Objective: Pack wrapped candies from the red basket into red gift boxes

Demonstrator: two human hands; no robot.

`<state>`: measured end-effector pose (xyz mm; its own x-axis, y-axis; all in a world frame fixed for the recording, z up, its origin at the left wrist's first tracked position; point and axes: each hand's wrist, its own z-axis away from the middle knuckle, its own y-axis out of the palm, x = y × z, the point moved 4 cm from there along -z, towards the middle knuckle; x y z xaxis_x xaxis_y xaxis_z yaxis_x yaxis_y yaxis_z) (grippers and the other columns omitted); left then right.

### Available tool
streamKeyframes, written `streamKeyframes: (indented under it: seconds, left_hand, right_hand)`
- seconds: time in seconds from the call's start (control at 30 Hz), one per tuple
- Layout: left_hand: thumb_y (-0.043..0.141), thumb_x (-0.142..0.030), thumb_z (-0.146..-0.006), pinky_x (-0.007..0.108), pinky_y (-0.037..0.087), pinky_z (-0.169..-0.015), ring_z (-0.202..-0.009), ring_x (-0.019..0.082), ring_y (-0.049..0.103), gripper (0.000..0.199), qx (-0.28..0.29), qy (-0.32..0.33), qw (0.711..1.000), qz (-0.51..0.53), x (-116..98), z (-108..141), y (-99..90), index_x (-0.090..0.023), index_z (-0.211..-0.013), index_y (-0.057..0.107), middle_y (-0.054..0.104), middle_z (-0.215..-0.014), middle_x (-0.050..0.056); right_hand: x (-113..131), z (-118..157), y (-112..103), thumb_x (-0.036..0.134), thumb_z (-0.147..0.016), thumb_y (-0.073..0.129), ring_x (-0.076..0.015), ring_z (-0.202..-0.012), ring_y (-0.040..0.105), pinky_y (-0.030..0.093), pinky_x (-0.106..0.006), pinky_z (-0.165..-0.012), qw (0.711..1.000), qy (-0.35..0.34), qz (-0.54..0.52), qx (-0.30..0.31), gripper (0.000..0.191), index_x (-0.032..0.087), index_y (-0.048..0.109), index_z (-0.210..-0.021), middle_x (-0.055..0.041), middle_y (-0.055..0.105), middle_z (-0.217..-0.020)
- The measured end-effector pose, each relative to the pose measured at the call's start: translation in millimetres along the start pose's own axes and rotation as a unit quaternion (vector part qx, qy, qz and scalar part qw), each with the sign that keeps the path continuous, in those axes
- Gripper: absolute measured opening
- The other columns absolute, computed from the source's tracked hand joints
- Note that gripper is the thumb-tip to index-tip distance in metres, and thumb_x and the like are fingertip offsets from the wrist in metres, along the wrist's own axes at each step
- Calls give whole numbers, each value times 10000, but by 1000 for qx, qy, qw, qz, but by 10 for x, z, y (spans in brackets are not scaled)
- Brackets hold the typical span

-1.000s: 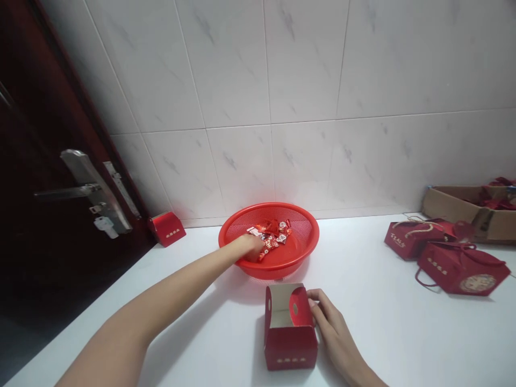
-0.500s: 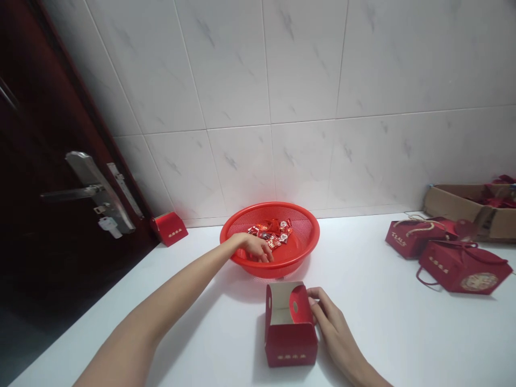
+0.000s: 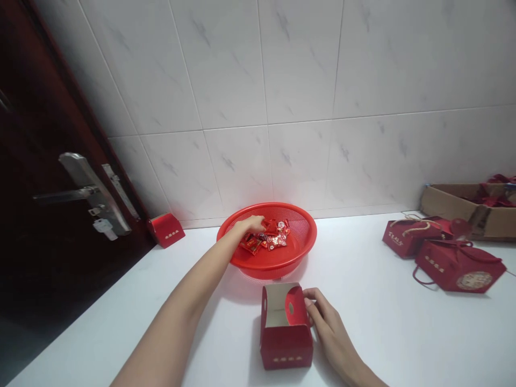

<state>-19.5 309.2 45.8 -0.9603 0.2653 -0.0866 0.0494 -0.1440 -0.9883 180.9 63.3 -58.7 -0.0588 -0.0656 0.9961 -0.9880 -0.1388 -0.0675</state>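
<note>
My left hand (image 3: 253,224) reaches into the red plastic basket (image 3: 300,257), over the left part of a pile of red wrapped sweets (image 3: 276,240); its fingertips are curled down at the sweets, and whether they hold one is hidden. Below the basket stands a dark red box (image 3: 286,345) with its top open and a pale inside that shows nothing in it. My right hand (image 3: 328,328) grips that box's right side, thumb and fingers at the side flap.
Closed red gift boxes (image 3: 459,266) with cord handles stand at the right, before a cardboard carton (image 3: 494,222) of red items. A small red box (image 3: 167,230) sits by the dark door (image 3: 48,242) at the left. A tiled wall (image 3: 298,161) rises behind the basket.
My left hand has moved from the front of the basket toward its back, and more sweets show at the front left. My right hand keeps its place at the box.
</note>
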Motion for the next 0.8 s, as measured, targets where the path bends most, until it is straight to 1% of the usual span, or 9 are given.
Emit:
streamKeyframes:
  seconds: [0.07, 0.1, 0.17, 0.27, 0.37, 0.47, 0.57, 0.7, 0.8]
  left_hand:
    - [677, -349, -765, 244, 513, -722, -1022, 259, 708, 518, 16, 21, 999, 34, -120, -52, 35, -217, -1266, 668, 713, -1265, 107]
    - [678, -347, -763, 238, 514, -734, -1055, 254, 698, 532, 26, 38, 998, 53, -178, -75, 52, -237, -1283, 661, 699, -1298, 87]
    - [659, -302, -767, 215, 512, -750, -1067, 224, 694, 470, 41, 71, 992, 91, -275, -117, 84, -278, -1235, 697, 713, -1282, 26]
    - [632, -221, -755, 191, 509, -751, -992, 186, 711, 359, 50, 96, 984, 140, -330, -182, 142, -275, -1082, 769, 770, -1130, -19]
    - [682, -198, -697, 208, 515, -723, -894, 194, 717, 312, 32, 86, 981, 174, -290, -235, 199, -229, -986, 794, 792, -989, 4]
    - [751, -221, -638, 245, 520, -687, -809, 214, 706, 265, 2, 75, 977, 201, -236, -241, 210, -200, -897, 800, 784, -857, 26]
    - [771, -257, -638, 276, 530, -702, -801, 222, 694, 241, -32, 83, 968, 235, -229, -201, 141, -209, -873, 797, 774, -831, 34]
    - [681, -255, -710, 307, 544, -778, -865, 222, 691, 224, -62, 112, 953, 275, -303, -95, -13, -189, -901, 779, 769, -919, 56]
    - [624, -251, -749, 304, 544, -831, -940, 215, 686, 238, -87, 167, 922, 339, -434, 74, -135, -161, -935, 743, 752, -1042, 81]
  right_hand:
    - [4, -2, 0, 622, -949, 422, -205, -835, 584, 445, -304, -730, 1000, 1, 3, -3, 427, 229, 588, -954, -42, 681, -953]
    - [8, -4, 1, 622, -949, 421, -205, -831, 585, 446, -305, -730, 1000, 2, 3, -4, 427, 229, 588, -953, -41, 681, -943]
    - [16, -5, 3, 629, -945, 423, -208, -830, 591, 452, -309, -737, 1000, 3, 2, -5, 432, 230, 587, -957, -42, 682, -948]
    - [22, -6, 2, 644, -932, 430, -213, -826, 594, 459, -314, -741, 1000, 4, 5, -7, 441, 232, 586, -953, -44, 677, -946]
    - [14, -6, -2, 644, -932, 428, -217, -833, 598, 465, -317, -744, 1000, 9, 5, -4, 439, 233, 584, -945, -44, 671, -935]
    - [11, -4, -5, 630, -942, 424, -220, -855, 603, 466, -319, -753, 1000, 8, -1, 2, 427, 232, 579, -957, -46, 668, -949]
    - [21, 3, -5, 611, -950, 429, -217, -860, 602, 464, -319, -753, 1000, 7, -11, 2, 411, 230, 583, -956, -44, 665, -947]
    - [24, 3, -3, 616, -936, 455, -206, -827, 584, 453, -310, -724, 1000, 6, -14, -11, 413, 224, 587, -929, -37, 647, -908]
    - [-12, -20, -20, 622, -922, 483, -187, -769, 556, 444, -302, -695, 999, 4, -21, -31, 409, 227, 590, -911, -26, 627, -878]
